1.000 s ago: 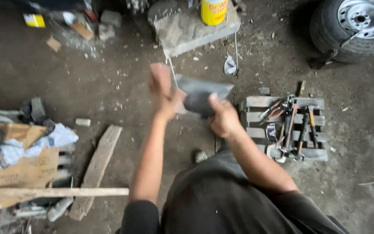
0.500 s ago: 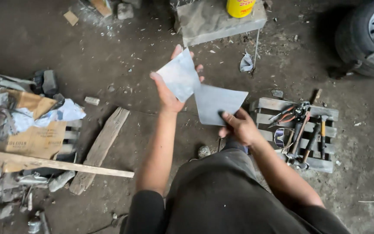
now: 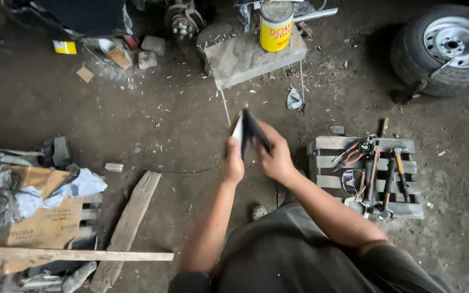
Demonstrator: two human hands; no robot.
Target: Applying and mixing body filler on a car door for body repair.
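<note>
You are gripping a folded sheet [image 3: 248, 130], pale grey on one face and dark on the other. At twelve o'clock a yellow can [image 3: 276, 25] with red lettering is standing; at three o'clock, orange-handled pliers [image 3: 354, 154] are lying on a weathered grey pallet [image 3: 327, 163].

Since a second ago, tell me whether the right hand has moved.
Yes. The right hand has drawn away from the tool pallet, leftward, until its grey sheet stands edge-on against the one in the left hand.

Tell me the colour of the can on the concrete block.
Yellow with a silver lid, the can stands on the block; the head view shows it.
</note>
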